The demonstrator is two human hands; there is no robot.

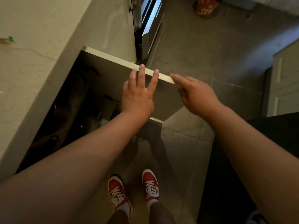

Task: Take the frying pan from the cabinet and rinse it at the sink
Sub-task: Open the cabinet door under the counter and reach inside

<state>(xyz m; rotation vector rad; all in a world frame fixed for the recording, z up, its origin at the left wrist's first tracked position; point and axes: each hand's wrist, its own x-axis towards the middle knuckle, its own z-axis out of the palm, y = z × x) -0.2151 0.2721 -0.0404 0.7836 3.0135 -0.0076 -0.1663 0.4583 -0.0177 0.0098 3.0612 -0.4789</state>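
The lower cabinet's door stands swung out below the pale countertop. My left hand lies over the door's top edge with fingers spread, holding nothing. My right hand hovers just past the door's outer corner, index finger stretched toward it, empty. Inside the cabinet it is dark; dim shapes of cookware and a black handle show there, but I cannot pick out the frying pan for sure.
A stainless oven front stands beyond the door. Grey floor tiles spread to the right. A red flowered container sits at the far floor. White cabinets stand on the right. My red shoes are below.
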